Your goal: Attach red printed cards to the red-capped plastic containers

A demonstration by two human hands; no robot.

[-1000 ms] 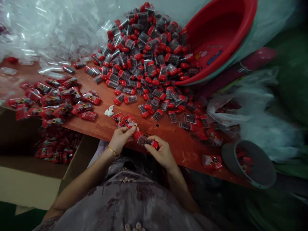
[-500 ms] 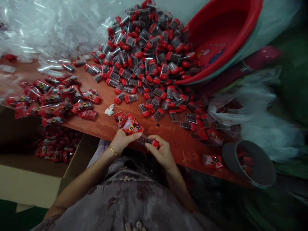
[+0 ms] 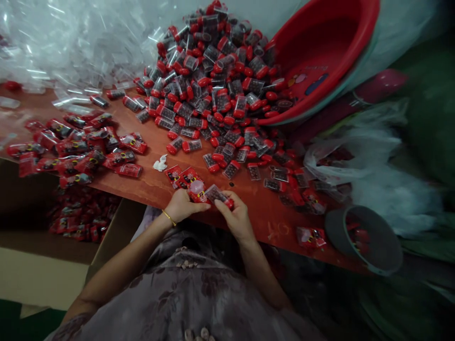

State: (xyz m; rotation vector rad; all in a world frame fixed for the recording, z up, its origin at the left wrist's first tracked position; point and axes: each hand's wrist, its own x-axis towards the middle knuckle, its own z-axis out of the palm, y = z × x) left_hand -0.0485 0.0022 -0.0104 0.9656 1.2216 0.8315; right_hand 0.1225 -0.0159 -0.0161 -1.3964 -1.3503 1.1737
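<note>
Tube and right hand have shifted up a little toward the left since half a second ago, and the tube's clear end now comes up against the printed packet. That tube, a small clear plastic cylinder with dark contents and a red cap (image 3: 216, 195), is clamped between the thumb and fingers of the right hand (image 3: 237, 213), the cap toward the palm. Just beside it, the left hand (image 3: 183, 206) grips the lower edge of a flat red printed plastic packet (image 3: 197, 189), its thumb stretched toward the tube; most of its fingers are hidden. A thin gold-coloured bracelet (image 3: 169, 218) circles the left wrist. Below the table edge at the left, an open brown cardboard box (image 3: 42, 274) contains many red packets. Beyond the hands, more flat red printed packets (image 3: 172, 174) lie on the orange-red table (image 3: 270, 208), near a crumpled white scrap (image 3: 160, 163). Toward the right edge a grey round plastic container (image 3: 336, 232) lies tipped, with red pieces inside. Filled red packets (image 3: 78, 147) are bunched on the left. Farther back rises a large heap of red-capped clear tubes (image 3: 213, 80), against a tilted round red plastic basin (image 3: 327, 33); at the far left is a mass of shiny clear plastic pieces (image 3: 71, 38).
</note>
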